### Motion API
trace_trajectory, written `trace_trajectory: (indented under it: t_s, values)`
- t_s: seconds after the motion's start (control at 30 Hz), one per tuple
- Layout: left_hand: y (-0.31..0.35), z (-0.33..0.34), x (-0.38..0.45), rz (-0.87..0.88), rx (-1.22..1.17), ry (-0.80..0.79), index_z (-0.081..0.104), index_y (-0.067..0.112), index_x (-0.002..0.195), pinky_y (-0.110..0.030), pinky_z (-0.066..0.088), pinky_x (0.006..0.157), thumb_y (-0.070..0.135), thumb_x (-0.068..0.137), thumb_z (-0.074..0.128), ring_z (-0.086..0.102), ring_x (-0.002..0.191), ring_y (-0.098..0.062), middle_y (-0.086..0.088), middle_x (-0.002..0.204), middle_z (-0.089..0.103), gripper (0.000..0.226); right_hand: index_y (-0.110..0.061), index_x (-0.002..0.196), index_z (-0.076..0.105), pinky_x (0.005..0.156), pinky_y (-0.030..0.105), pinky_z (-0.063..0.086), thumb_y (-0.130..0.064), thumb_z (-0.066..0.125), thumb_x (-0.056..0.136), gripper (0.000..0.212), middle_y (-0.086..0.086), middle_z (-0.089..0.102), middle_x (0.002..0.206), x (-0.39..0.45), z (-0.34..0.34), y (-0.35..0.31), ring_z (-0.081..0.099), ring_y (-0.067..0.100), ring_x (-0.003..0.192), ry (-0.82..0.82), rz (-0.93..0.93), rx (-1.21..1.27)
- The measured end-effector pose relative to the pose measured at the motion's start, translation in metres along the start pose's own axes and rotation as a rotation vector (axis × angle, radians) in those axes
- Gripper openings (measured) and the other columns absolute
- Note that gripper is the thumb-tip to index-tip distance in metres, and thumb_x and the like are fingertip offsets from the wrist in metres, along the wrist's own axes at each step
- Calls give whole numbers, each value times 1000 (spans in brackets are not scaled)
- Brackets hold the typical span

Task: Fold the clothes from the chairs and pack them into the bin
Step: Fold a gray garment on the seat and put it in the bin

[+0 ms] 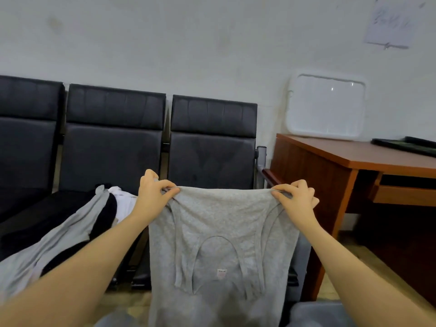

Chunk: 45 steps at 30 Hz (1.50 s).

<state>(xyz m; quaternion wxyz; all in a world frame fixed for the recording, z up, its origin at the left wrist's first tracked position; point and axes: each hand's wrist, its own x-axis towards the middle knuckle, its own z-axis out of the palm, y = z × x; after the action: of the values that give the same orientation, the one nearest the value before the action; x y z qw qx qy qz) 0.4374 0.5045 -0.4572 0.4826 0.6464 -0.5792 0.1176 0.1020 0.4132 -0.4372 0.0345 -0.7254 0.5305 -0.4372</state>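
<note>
A grey tank top (219, 230) hangs folded over in front of me, its straps and neckline pointing down and a small label showing low on it. My left hand (154, 191) pinches its top left corner and my right hand (296, 199) pinches its top right corner, stretching the upper edge taut between them. The garment hangs in front of the rightmost black chair (212, 147). A pile of grey, black and white clothes (70, 230) lies on the middle chair seat to the left. A pale grey bin rim (313, 312) shows at the bottom edge.
Three black padded chairs (111, 138) stand in a row against the white wall. A brown wooden desk (354, 166) stands to the right, with a white plastic lid (326, 107) leaning on the wall and a dark flat object (405, 145) on top.
</note>
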Motion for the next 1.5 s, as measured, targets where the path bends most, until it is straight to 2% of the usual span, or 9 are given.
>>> trace_trajectory:
  t_s: [0.2, 0.4, 0.63, 0.73, 0.8, 0.87, 1.0, 1.2, 1.5]
  values:
    - [-62, 57, -6, -33, 136, -231, 67, 12, 104, -26, 36, 83, 29, 86, 67, 37, 93, -19, -4, 99, 32, 24, -35, 99, 71, 84, 32, 19, -40, 61, 90, 15, -4, 39, 101, 9, 75, 29, 34, 23, 104, -209, -14, -171]
    - [-124, 114, -9, -68, 268, -477, 56, 12, 119, -27, 35, 88, 36, 89, 62, 30, 94, -15, -3, 105, 25, 39, -33, 102, 69, 81, 32, 20, -38, 57, 92, 16, -6, 39, 100, 15, 157, 73, 31, 19, 97, -321, 64, -251]
    - [-163, 155, -30, -111, 366, -547, 60, 7, 113, -33, 38, 86, 30, 90, 60, 40, 98, -25, -14, 110, 40, 33, -29, 101, 69, 78, 30, 17, -34, 56, 94, 16, -7, 40, 98, 8, 218, 101, 36, 23, 103, -399, 136, -262]
    - [-170, 164, -41, -103, 525, -556, 57, 12, 122, -38, 30, 98, 28, 93, 53, 40, 117, -28, -11, 120, 46, 33, -24, 101, 69, 80, 29, 17, -32, 56, 94, 16, -5, 48, 99, 0, 228, 113, 39, 23, 106, -435, 153, -191]
    - [-168, 173, -43, -87, 465, -546, 55, 16, 126, -39, 21, 106, 19, 92, 52, 37, 127, -24, -6, 124, 47, 35, -23, 102, 69, 80, 29, 18, -30, 57, 94, 17, -2, 52, 102, -4, 232, 119, 40, 22, 105, -433, 156, -176]
    - [-164, 178, -45, -211, 286, -583, 58, 22, 122, -40, 18, 106, 15, 93, 49, 37, 125, -21, -1, 123, 46, 31, -24, 102, 69, 77, 28, 16, -29, 58, 94, 15, -4, 52, 99, -7, 235, 121, 38, 18, 100, -417, 159, -145]
    - [-163, 179, -48, -338, 200, -683, 60, 40, 109, -35, 15, 101, 43, 92, 54, 25, 116, -18, 9, 118, 35, 19, -31, 96, 70, 71, 26, 10, -33, 60, 92, 11, -7, 48, 94, -8, 235, 120, 28, 11, 96, -441, 153, -149]
    - [-153, 184, -41, -441, 154, -505, 72, 32, 82, -31, 16, 85, 37, 84, 68, 28, 107, -17, 11, 102, 41, 7, -34, 94, 71, 69, 26, 8, -35, 63, 89, 9, -8, 45, 92, -4, 236, 113, 27, 11, 94, -404, 175, -115]
    - [-152, 214, 20, -349, 197, -313, 74, 28, 83, -28, 10, 77, 32, 86, 67, 24, 94, -16, 7, 96, 39, 9, -34, 95, 73, 75, 27, 10, -35, 64, 88, 12, -5, 41, 95, 60, 258, 101, 25, 13, 95, -297, 90, -126]
